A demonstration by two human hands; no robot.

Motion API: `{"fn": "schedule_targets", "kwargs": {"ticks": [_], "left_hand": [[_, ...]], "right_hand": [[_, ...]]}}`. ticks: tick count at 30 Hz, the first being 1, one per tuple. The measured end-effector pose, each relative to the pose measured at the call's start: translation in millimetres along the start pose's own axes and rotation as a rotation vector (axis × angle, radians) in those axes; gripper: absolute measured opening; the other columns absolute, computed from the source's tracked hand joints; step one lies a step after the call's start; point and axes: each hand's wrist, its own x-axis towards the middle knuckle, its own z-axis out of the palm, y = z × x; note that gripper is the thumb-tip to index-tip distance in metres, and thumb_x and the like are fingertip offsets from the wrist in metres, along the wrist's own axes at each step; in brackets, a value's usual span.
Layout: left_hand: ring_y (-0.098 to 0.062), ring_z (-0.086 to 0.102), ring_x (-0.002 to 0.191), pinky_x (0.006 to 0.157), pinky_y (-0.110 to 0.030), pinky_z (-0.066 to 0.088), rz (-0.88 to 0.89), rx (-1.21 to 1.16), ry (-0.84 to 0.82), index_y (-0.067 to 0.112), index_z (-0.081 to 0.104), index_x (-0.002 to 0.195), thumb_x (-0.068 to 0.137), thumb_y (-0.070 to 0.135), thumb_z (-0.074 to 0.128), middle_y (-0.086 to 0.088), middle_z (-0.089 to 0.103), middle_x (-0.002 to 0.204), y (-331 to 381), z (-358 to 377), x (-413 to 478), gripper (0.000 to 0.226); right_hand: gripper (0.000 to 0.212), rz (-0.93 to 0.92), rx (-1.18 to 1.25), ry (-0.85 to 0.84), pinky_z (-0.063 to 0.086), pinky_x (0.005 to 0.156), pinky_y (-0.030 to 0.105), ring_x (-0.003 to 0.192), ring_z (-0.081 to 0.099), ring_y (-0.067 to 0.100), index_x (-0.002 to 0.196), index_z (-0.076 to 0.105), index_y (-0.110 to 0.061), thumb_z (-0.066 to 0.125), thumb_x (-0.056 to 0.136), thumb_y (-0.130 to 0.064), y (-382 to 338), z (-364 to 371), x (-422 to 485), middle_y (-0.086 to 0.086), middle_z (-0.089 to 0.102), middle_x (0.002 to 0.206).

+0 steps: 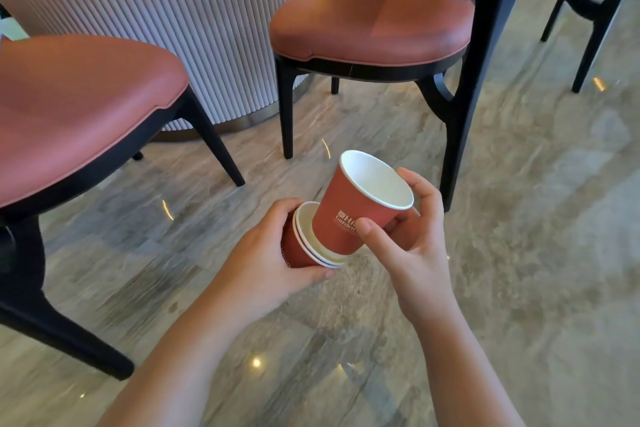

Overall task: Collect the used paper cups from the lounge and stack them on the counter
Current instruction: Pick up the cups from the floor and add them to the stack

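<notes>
Three red paper cups [346, 204], white-lined, half nested

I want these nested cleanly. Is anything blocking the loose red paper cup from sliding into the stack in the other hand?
Nothing visible does. The red paper cup in the right hand has its base at the open mouth of the nested red cups in the left hand.

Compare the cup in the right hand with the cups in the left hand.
The right-hand cup is single; the left-hand stack shows two nested rims. The right-hand cup's printed side is exposed; the left-hand stack is mostly covered by the left hand. Both are red outside, white inside.
</notes>
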Motion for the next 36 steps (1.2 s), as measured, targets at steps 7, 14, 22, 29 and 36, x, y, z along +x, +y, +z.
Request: {"fn": "schedule_targets", "kwargs": {"ticks": [7, 14, 22, 29, 36], "left_hand": [[0.014, 0.053, 0.095, 0.074, -0.013, 0.043, 0.001, -0.052, 0.012, 0.064, 0.036, 0.103, 0.055, 0.044, 0.084, 0.029, 0.057, 0.106, 5, 4, 0, 0.07], [0.013, 0.054, 0.097, 0.074, -0.013, 0.042, -0.002, -0.087, 0.047, 0.055, 0.042, 0.108, 0.053, 0.047, 0.085, 0.032, 0.056, 0.105, 3, 1, 1, 0.07], [0.011, 0.054, 0.097, 0.075, -0.014, 0.042, 0.008, -0.054, 0.044, 0.05, 0.042, 0.11, 0.056, 0.044, 0.085, 0.031, 0.056, 0.105, 6, 1, 5, 0.069], [0.012, 0.051, 0.097, 0.069, -0.014, 0.047, 0.03, -0.014, 0.035, 0.05, 0.042, 0.11, 0.055, 0.044, 0.085, 0.029, 0.056, 0.104, 4, 3, 9, 0.071], [0.017, 0.047, 0.099, 0.071, 0.001, 0.038, 0.047, 0.001, 0.069, 0.05, 0.042, 0.107, 0.053, 0.041, 0.086, 0.027, 0.057, 0.102, -6, 4, 13, 0.071]], "right_hand": [[0.065, 0.04, -0.044, -0.07, 0.049, 0.09, 0.047, 0.103, 0.059, 0.026, 0.12, 0.038, -0.023, 0.071, 0.066, -0.008, 0, 0, -3, 0.014, 0.059, 0.113], [0.069, 0.063, -0.167, -0.128, 0.043, 0.1, 0.044, 0.115, 0.055, 0.016, 0.126, 0.039, -0.017, 0.072, 0.065, -0.014, 2, -3, -1, 0.005, 0.055, 0.125], [0.056, 0.107, -0.252, -0.193, 0.047, 0.095, 0.043, 0.112, 0.056, 0.015, 0.12, 0.052, -0.016, 0.07, 0.068, -0.024, 3, -5, 5, 0.002, 0.057, 0.121], [0.055, 0.149, -0.272, -0.258, 0.048, 0.089, 0.029, 0.107, 0.058, 0.013, 0.119, 0.055, -0.019, 0.075, 0.068, -0.028, 7, -10, 8, 0.002, 0.057, 0.118], [0.057, 0.179, -0.239, -0.26, 0.05, 0.088, 0.029, 0.104, 0.06, 0.014, 0.119, 0.054, -0.02, 0.069, 0.065, -0.028, 16, -7, 11, 0.007, 0.058, 0.117]]}}
